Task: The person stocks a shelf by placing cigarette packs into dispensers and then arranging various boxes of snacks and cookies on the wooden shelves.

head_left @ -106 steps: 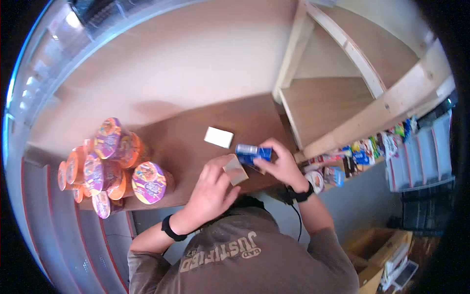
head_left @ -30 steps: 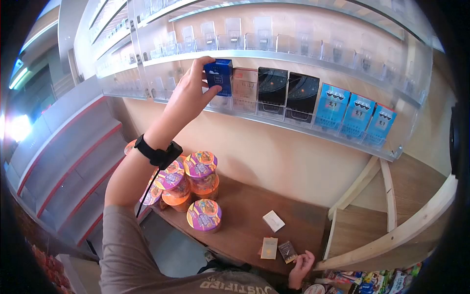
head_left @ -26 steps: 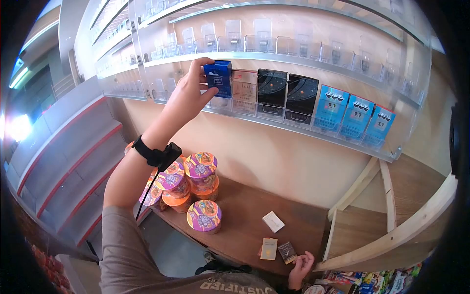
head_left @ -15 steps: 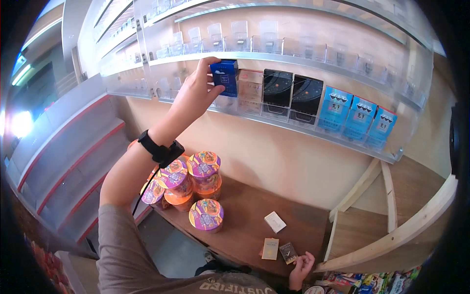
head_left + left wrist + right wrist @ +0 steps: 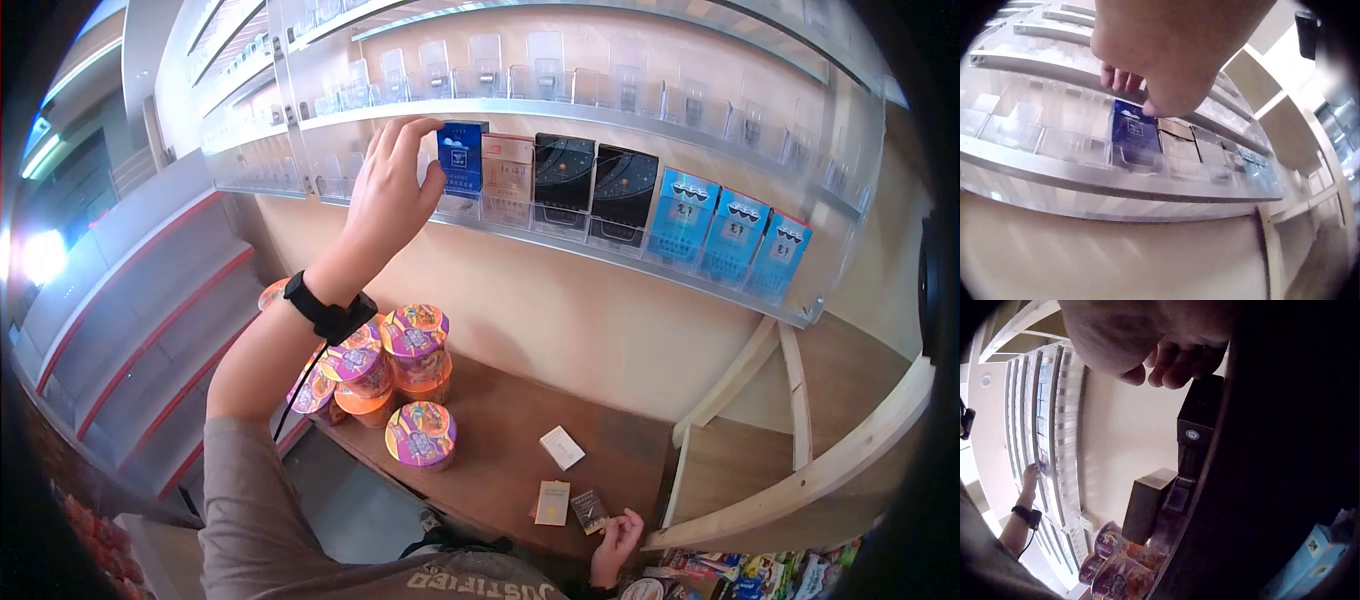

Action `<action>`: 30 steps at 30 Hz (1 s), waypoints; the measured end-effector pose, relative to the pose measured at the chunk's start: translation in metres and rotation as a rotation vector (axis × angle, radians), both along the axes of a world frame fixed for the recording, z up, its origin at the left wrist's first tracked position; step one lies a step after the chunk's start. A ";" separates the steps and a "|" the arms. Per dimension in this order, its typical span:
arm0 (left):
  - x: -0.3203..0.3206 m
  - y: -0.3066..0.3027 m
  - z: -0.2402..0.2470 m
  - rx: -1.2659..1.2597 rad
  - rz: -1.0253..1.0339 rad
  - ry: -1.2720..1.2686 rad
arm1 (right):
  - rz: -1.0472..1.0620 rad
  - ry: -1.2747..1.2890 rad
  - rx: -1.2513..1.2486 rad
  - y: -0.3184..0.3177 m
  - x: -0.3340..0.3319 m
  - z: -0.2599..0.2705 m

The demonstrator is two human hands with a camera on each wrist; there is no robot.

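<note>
A blue cigarette pack (image 5: 460, 160) stands upright in the lower tier of a clear display rack (image 5: 560, 235), left of a pale pink pack (image 5: 507, 178). My left hand (image 5: 395, 185) is at its left side, fingers loosely bent, the index fingertip right at the top corner. In the left wrist view the thumb lies close over the top edge of the blue pack (image 5: 1137, 134). Down at the table, my right hand (image 5: 618, 545) rests with relaxed fingers beside a dark cigarette pack (image 5: 589, 511); its fingertips show near that pack in the right wrist view.
Two black packs (image 5: 564, 180) and several light-blue packs (image 5: 733, 232) fill slots further right. On the brown table (image 5: 500, 400) lie a white pack (image 5: 562, 448), a gold pack (image 5: 551, 503) and stacked noodle cups (image 5: 421, 435). A wooden frame (image 5: 800, 490) borders the right.
The blue pack went from the table up to the rack in my left hand. It now sits lower in its slot, and the left fingers have loosened from it. The right hand stays put.
</note>
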State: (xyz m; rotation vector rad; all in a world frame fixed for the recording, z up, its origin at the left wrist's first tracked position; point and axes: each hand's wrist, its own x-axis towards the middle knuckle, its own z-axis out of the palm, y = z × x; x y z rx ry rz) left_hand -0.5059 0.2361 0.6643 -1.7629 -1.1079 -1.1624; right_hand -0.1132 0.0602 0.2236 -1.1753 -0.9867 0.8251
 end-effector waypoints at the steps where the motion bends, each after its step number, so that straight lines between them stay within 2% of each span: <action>1: 0.002 -0.001 0.001 0.000 -0.001 -0.001 | 0.006 0.002 0.010 0.001 0.000 0.001; 3: 0.006 -0.001 0.007 -0.004 -0.042 0.169 | 0.010 0.010 0.029 0.004 -0.001 -0.001; 4: 0.007 0.000 0.006 -0.031 -0.026 0.175 | 0.007 -0.012 0.022 0.004 0.001 -0.007; 14: 0.014 0.004 0.000 0.047 0.007 0.216 | -0.010 -0.004 0.014 0.004 -0.001 -0.006; 23: 0.015 0.000 0.002 -0.005 0.027 0.220 | 0.010 -0.034 0.022 0.006 0.004 -0.016; 25: 0.012 0.003 0.003 -0.111 0.066 0.198 | 0.008 -0.031 0.030 0.006 0.004 -0.018; 30: 0.010 0.009 0.000 -0.082 0.022 0.170 | 0.003 0.001 0.030 0.006 0.002 -0.015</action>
